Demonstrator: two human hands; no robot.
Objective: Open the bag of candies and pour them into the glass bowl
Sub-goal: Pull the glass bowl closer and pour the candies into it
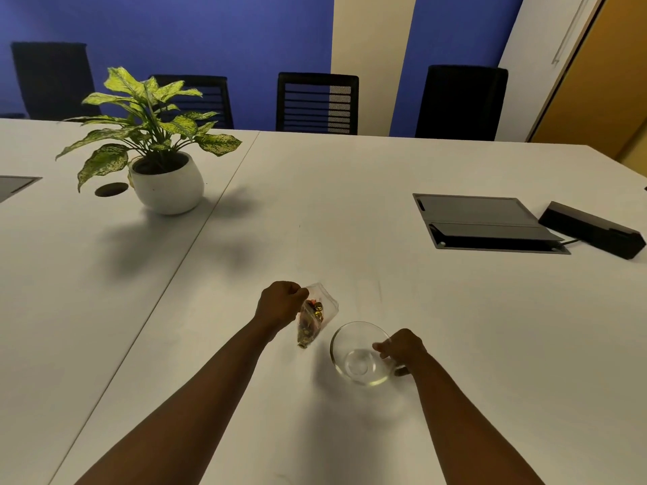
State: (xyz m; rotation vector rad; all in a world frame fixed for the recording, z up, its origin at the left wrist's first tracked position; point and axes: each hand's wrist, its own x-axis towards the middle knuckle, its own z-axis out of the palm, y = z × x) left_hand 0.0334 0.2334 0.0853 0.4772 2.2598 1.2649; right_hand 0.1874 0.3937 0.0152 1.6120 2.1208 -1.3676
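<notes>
A clear plastic bag of candies (pixel 312 318) hangs above the white table, pinched at its top corner by my left hand (pixel 281 302). Wrapped candies in gold, orange and dark colours fill its lower part. Just to the right stands the glass bowl (pixel 360 353), with no candies inside. My right hand (pixel 402 348) grips the bowl's right rim, thumb inside the rim and the other fingers under the outer wall. Bag and bowl are close but apart.
A potted plant in a white pot (pixel 166 185) stands at the back left. A grey cable hatch (pixel 485 222) and a black box (pixel 595 229) lie at the right. Black chairs (pixel 317 103) line the far table edge. A seam (pixel 196 239) runs diagonally across the table.
</notes>
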